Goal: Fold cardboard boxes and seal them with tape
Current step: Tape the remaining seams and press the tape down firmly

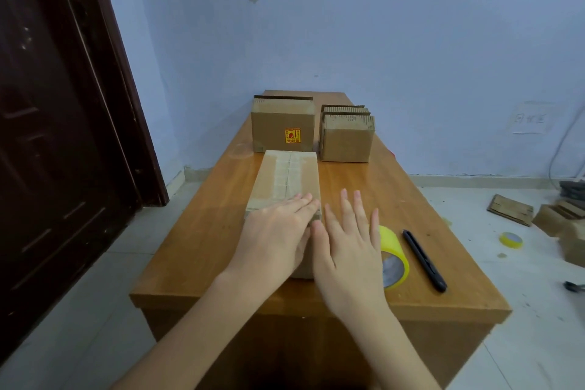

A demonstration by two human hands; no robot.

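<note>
A dark wooden door [63, 136] fills the far left, beside a blue wall [411, 57]. On the wooden table [202, 231] a closed cardboard box [285, 180] lies lengthwise, a strip of tape along its top seam. The left hand [278, 231] lies flat on the near end of that box, its fingers [300, 203] straight and close together, pressing the top surface near the right edge. Just beside it the right hand [348, 244] is spread wide with its 4 fingers [357, 203] straight and apart; it holds nothing, and its thumb seems to touch the box's near right corner, though whether the palm rests on the table cannot be told. That hand partly hides a yellow tape roll [394, 258] standing on edge, and a black utility knife [424, 260] lies just right of the roll. At the far end stand 2 stacks of flattened boxes [346, 139], the left one [281, 130] bearing a red and yellow sticker. On the floor at right lie cardboard pieces [509, 209] and another yellow roll [510, 240].
</note>
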